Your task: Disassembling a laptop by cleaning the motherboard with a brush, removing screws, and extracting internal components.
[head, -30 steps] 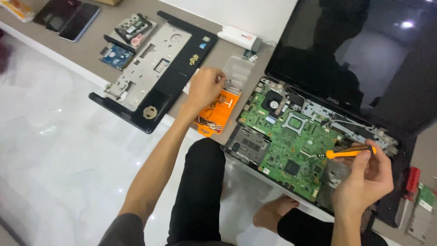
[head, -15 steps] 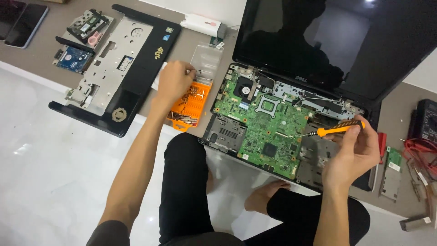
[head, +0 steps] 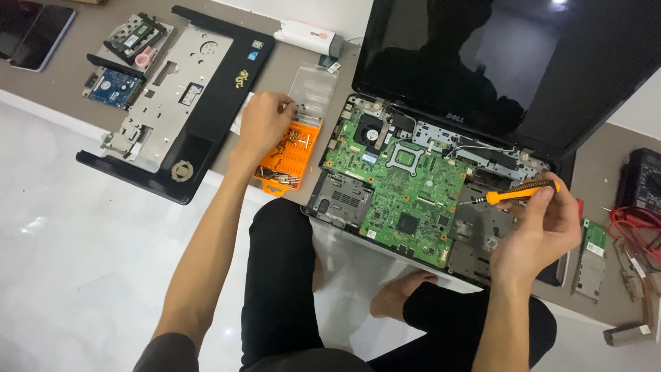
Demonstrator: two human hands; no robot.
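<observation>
An orange screwdriver (head: 513, 193) is pinched in the right hand (head: 540, 234), tip pointing left over the green motherboard (head: 403, 186), while the left hand's (head: 265, 124) fingers are curled over the orange bit case (head: 289, 157).

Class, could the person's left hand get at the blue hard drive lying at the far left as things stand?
Probably yes. The left hand is busy at the orange bit case, and the hard drive lies uncovered beyond the black laptop cover, so it would have to reach over that.
</observation>
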